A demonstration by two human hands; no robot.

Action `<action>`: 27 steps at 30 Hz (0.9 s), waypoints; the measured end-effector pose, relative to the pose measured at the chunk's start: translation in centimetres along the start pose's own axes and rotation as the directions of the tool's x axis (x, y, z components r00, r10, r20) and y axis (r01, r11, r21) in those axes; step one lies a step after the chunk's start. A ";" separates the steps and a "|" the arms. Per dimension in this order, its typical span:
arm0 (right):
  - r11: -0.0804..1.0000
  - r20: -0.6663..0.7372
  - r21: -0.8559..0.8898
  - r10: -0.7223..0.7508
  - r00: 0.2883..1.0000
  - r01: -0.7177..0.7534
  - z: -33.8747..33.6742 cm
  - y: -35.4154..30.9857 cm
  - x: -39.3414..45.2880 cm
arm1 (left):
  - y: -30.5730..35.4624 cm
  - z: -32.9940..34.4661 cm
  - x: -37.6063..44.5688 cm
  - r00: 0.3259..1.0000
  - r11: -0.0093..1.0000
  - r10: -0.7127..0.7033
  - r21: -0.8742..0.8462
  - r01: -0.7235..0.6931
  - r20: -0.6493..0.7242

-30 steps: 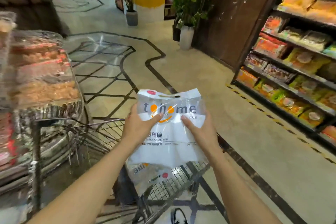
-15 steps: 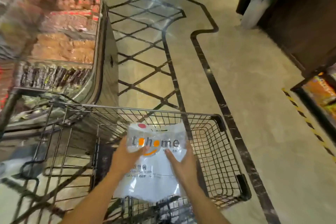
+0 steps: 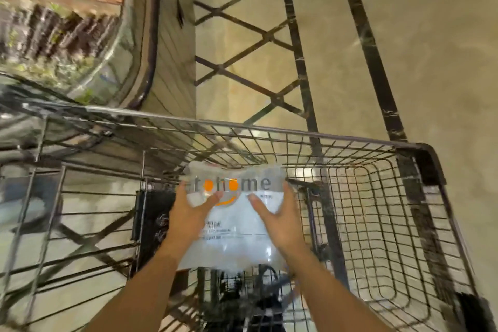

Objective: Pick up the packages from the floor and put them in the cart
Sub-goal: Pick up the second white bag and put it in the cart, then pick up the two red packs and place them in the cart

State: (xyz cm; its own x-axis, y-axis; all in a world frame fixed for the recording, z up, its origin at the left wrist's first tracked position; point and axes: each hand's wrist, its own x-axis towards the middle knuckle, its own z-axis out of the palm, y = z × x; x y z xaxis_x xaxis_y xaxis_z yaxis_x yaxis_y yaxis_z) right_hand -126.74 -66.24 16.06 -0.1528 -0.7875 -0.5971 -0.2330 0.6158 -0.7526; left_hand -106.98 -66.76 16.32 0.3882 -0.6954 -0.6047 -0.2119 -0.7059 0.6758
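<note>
A white plastic package (image 3: pixel 237 234) with grey lettering and orange dots is held low inside the wire shopping cart (image 3: pixel 296 132). My left hand (image 3: pixel 188 215) grips its left side and my right hand (image 3: pixel 280 218) grips its right side, thumbs on the front. The package's lower edge hangs over dark things at the cart's near end, which are blurred. I cannot tell whether the package touches the cart's bottom.
A curved display counter (image 3: pixel 161 43) with glass-covered food stands at the upper left, close against the cart. Beige floor with dark inlaid lines (image 3: pixel 372 62) spreads ahead and to the right. The cart's black corner guard (image 3: pixel 420 159) is at the right.
Both hands have lowered the package from above the cart's rim down into the basket. The view has tilted steeply downward, so shelves and plants have left the frame.
</note>
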 end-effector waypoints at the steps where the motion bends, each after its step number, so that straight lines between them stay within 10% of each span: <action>1: 1.000 -0.009 0.000 0.000 1.000 0.000 0.2 0.3 0.3 | -0.1 0.1 0.3 1.000 1.000 -0.005 0.005 0.005 0.006; 9: 0.966 0.019 -0.258 -0.017 1.000 0.021 0.5 -1.9 -1.1 | 1.9 -3.0 -0.8 0.993 0.968 0.099 0.223 -0.112 0.070; 13: 0.882 -0.009 -0.458 -0.128 0.992 0.110 -1.1 -6.3 -3.7 | 5.7 -7.2 -5.1 0.927 0.789 0.355 0.493 -0.367 0.123; 18: 0.591 0.236 -0.685 -0.373 0.897 0.426 -2.6 -14.9 -8.1 | 11.9 -15.1 -11.0 0.821 0.472 0.561 0.773 -0.424 0.108; 27: 0.045 0.594 -0.704 -0.508 0.623 0.708 1.7 -30.8 -17.7 | 14.4 -33.7 -28.4 0.640 0.462 0.707 0.882 -0.095 -0.301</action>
State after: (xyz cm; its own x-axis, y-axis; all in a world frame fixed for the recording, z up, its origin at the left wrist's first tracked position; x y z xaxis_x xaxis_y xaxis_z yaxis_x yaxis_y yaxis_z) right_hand -115.25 -71.22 49.31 0.5940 -0.7894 -0.1550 -0.7952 -0.5472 -0.2612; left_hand -90.81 -52.63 57.48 0.3685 -0.9037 0.2180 -0.9258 -0.3780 -0.0022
